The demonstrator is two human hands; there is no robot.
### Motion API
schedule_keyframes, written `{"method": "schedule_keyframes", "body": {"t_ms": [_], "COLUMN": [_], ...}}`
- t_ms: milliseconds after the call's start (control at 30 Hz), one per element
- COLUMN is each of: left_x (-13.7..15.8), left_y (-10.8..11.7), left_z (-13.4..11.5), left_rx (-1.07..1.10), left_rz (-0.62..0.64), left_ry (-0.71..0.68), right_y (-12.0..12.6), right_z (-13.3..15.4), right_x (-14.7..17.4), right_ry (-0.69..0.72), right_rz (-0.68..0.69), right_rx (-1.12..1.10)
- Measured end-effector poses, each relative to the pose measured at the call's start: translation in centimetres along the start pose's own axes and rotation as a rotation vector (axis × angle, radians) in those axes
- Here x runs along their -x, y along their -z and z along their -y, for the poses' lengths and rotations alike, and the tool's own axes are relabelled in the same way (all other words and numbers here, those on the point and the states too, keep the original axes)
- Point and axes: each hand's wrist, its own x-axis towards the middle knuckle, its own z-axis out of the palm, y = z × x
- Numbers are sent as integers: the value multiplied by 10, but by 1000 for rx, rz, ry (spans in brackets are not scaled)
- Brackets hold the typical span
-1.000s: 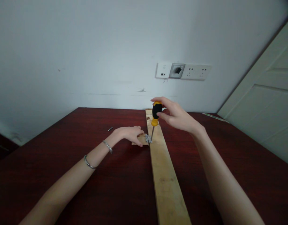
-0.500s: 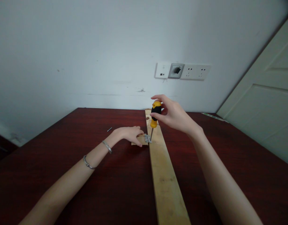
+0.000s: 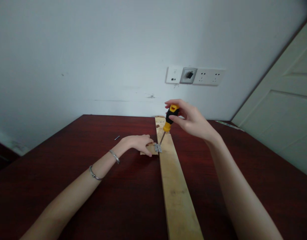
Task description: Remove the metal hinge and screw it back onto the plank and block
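Observation:
My right hand (image 3: 187, 116) grips the yellow and black handle of a screwdriver (image 3: 171, 115). Its shaft leans down to the left, and the tip is at the upper part of a small metal hinge (image 3: 157, 148); whether it touches a screw is too small to tell. One leaf of the hinge lies on a long wooden board (image 3: 177, 186), the other on a short wooden block (image 3: 150, 150) against the board's left side. My left hand (image 3: 140, 143) is closed over that block, thumb on the near side and fingers on the far side.
A dark red table (image 3: 113, 196) carries everything. Left of my left hand lies a small metal rod (image 3: 117, 137). Wall sockets (image 3: 208, 76) and a plug (image 3: 189, 75) are above the table's back edge. A thin printed strip (image 3: 228, 124) lies at the back right, near a door (image 3: 280, 100).
The screwdriver has gone from nearly upright to a rightward lean, its tip shifting from the hinge's lower part to its upper part. My left hand has stayed on the block.

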Motion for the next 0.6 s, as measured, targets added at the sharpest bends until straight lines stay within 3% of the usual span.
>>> {"method": "schedule_keyframes", "body": {"t_ms": [233, 433, 600], "left_x": [-2, -6, -12], "left_y": [-3, -4, -11], "left_z": [5, -2, -14], "left_rx": [-29, -26, -2], "left_rz": [-34, -298, -383], "left_ry": [-33, -276, -391], "right_y": [14, 15, 14], "right_z": [-10, -23, -35], "right_x": [2, 1, 1], "right_ry": [-18, -76, -135], "right_rz": [-157, -211, -227], "right_rx": [-46, -1, 14]}}
